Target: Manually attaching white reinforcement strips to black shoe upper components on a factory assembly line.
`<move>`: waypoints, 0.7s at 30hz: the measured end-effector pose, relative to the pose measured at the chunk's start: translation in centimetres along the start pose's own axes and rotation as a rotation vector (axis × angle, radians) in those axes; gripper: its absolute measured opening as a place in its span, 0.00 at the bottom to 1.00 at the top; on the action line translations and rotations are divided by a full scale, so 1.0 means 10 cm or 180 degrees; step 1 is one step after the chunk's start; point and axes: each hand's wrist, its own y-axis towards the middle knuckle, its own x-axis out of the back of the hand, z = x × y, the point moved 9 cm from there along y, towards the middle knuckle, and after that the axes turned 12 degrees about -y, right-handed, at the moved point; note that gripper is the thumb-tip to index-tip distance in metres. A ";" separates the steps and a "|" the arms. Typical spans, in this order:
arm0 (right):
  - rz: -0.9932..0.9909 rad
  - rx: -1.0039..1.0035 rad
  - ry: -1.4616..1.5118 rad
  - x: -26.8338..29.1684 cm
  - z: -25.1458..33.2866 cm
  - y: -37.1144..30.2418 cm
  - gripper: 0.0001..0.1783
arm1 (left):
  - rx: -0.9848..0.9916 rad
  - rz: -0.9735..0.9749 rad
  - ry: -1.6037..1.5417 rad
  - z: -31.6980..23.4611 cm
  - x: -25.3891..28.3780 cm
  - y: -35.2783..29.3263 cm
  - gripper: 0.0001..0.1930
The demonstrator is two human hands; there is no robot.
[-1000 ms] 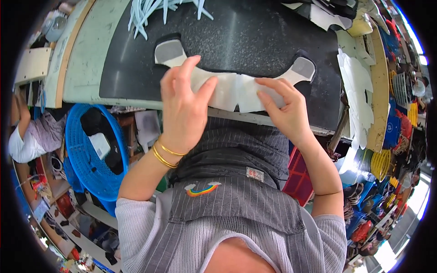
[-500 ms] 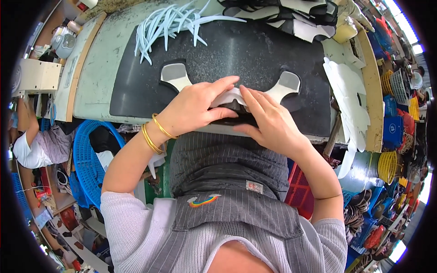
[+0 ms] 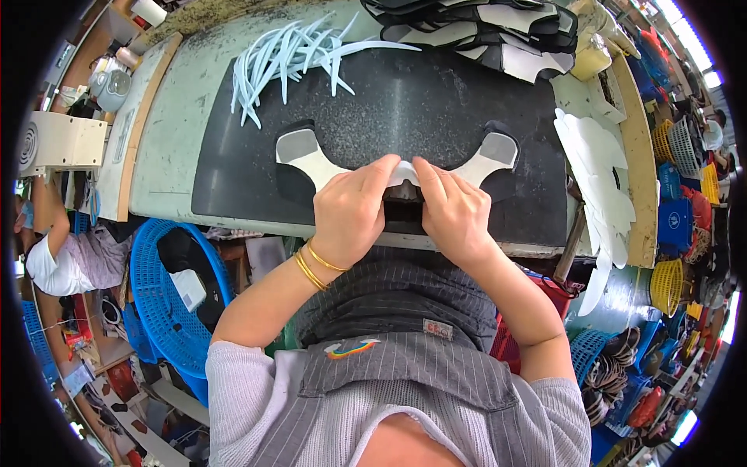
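Observation:
A black-backed, white-and-grey cut piece (image 3: 317, 164), like a shoe upper, lies at the near edge of the black mat (image 3: 233, 175). Its two arms spread left and right over the mat, and its middle bends up between my hands. My left hand (image 3: 348, 212) closes on the piece just left of its centre, index finger and thumb at the edge. On the other side of the centre my right hand (image 3: 457, 204) pinches it in the same way. A dark opening shows below the piece, between the hands. Both thumbs are mostly hidden.
Pale blue strips (image 3: 289, 56) lie in a heap at the mat's far left. A stack of black-and-white cut pieces (image 3: 506, 35) sits at the far right. White sheet pieces (image 3: 589, 175) overlap along the right side, near a wooden handle (image 3: 572, 245). A blue basket (image 3: 148, 288) stands left, below the table.
My fingers have gone from lying flatter over the piece to curling around its middle edge. My left hand has shifted right and nearer to me; the right hand's fingers have bent inward.

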 end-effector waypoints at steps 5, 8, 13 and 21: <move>0.0027 0.0688 0.0011 0.03 0.06 -0.05 0.24 | 0.0014 0.0216 -0.0278 0.09 0.05 -0.03 0.22; 0.0409 0.1287 -0.0003 0.04 0.14 -0.11 0.24 | -0.0256 0.1120 -0.0612 0.10 0.00 -0.07 0.20; 0.1014 0.1518 -0.0313 0.03 0.28 -0.19 0.27 | -0.0983 0.1667 0.0541 -0.21 -0.08 -0.18 0.14; 0.1296 0.1062 -0.0135 -0.03 0.23 -0.15 0.29 | -0.1104 0.1218 0.0647 -0.24 0.01 -0.20 0.13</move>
